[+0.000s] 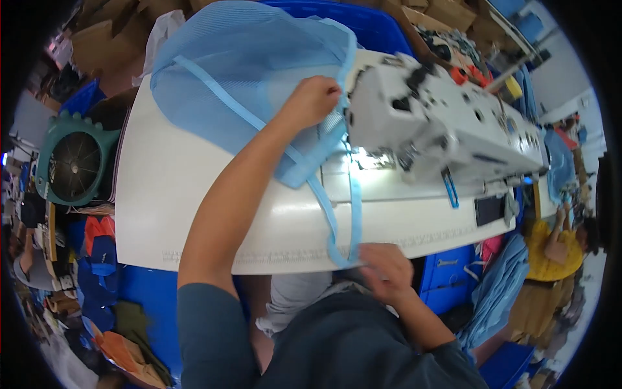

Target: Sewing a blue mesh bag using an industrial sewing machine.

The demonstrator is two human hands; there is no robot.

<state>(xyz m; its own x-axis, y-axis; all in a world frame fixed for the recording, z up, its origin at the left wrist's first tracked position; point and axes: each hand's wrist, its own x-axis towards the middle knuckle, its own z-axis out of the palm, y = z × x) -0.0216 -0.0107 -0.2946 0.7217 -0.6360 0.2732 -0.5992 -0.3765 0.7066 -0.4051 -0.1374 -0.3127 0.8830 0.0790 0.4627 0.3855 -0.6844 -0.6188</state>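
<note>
Light blue mesh fabric with a paler binding strip spreads over the white sewing table, its edge reaching the needle area of the white sewing machine. My left hand is closed on the bound edge of the mesh, just left of the machine head. A narrow light blue strap runs from the needle area toward me and loops back at the table's front edge. Beside that loop is my right hand, its fingers apart and the fingertips at the strap. The machine's lamp lights the needle plate.
On the left stands a green fan. Blue snips and a dark phone-like slab lie on the table's right part. A blue bin is behind the table. A person in yellow sits at the far right.
</note>
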